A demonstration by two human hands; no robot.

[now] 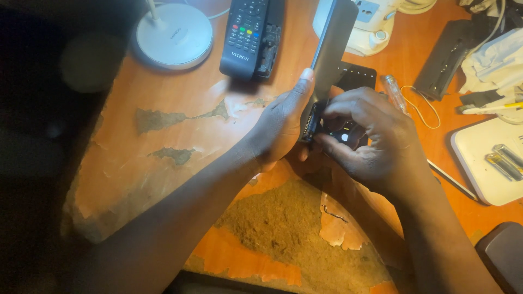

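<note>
Gripping a long black remote control on edge, your left hand clamps its lower part with the thumb laid up along the casing, while your right hand curls its fingers around the bottom end, where a small light glows. The remote stands tilted above the middle of the worktop, its top end reaching toward the far edge.

The worktop is orange laminate, badly worn: the skin has peeled in ragged patches, baring rough brown chipboard right in front of you and paler scars to the left. Beyond your hands lies a second black remote with coloured buttons and its side casing open. Left of it stands a round white lamp base. A white rounded device sits at the far edge, and a clear-handled screwdriver lies just beside your right hand, next to a thin loop of rubber band. Farther right lie a flat black cover, crumpled white cloth, and a white tray holding two batteries.

Open room lies to your left, across the scarred laminate; the right side is crowded. The room around you is dark.
</note>
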